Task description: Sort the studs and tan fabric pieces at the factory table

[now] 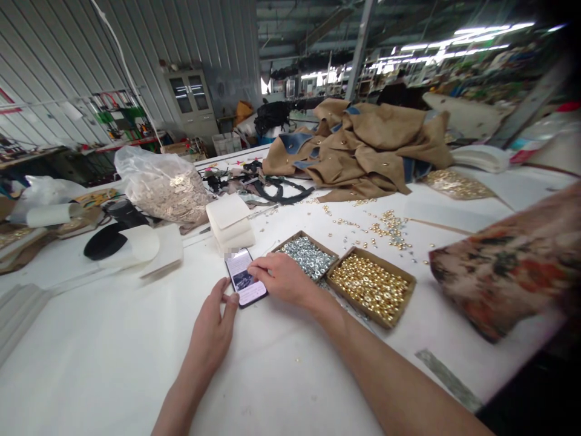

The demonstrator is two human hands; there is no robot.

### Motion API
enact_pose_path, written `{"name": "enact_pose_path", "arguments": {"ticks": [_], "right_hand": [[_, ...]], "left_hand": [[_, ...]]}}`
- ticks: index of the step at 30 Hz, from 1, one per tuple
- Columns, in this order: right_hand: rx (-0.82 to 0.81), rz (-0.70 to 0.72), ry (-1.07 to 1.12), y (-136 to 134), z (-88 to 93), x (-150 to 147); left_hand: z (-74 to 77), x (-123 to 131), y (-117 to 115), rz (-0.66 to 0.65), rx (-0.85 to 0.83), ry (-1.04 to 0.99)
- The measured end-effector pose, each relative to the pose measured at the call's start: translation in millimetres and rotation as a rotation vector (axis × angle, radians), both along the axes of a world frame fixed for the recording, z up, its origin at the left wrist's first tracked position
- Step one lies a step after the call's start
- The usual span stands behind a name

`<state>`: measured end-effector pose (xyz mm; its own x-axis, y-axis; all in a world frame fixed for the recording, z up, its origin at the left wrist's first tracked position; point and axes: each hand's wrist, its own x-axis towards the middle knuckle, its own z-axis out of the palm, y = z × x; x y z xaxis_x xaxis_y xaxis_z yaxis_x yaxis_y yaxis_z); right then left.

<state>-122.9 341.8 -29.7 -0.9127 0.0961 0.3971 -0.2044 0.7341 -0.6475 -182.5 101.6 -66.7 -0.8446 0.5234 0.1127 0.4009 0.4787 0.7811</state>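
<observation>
A smartphone (244, 280) with a lit screen of text and a dark picture is at the middle of the white table. My left hand (214, 324) grips its lower left edge between thumb and fingers. From the right, my right hand (282, 277) reaches over the phone, its fingers curled together and a fingertip on the screen; nothing shows in its grasp. Just beyond my right hand is a cardboard tray of silver metal eyelets (309, 257). Beside it, nearer my forearm, stands another tray of gold eyelets (370, 287).
Folded white strips (230, 221) stand behind the phone. Loose gold pieces (390, 229) are scattered beyond the trays. Brown fabric (363, 145) is heaped at the back. A clear bag of beige pieces (163, 188) sits back left, and floral fabric (512, 266) lies at right.
</observation>
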Motion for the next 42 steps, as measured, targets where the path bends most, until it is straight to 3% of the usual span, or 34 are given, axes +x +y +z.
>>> {"name": "enact_pose_path", "arguments": {"ticks": [8, 22, 42], "right_hand": [[0.066, -0.014, -0.026, 1.4, -7.6, -4.3], [-0.205, -0.051, 0.019, 0.2, -1.2, -2.7], [-0.155, -0.048, 0.021, -0.5, -1.5, -3.8]], "left_hand": [[0.4, 1.1, -1.0, 0.005, -0.010, -0.006], [5.0, 1.9, 0.2, -0.005, -0.019, 0.004], [8.0, 5.0, -1.0, 0.006, -0.029, -0.008]]}}
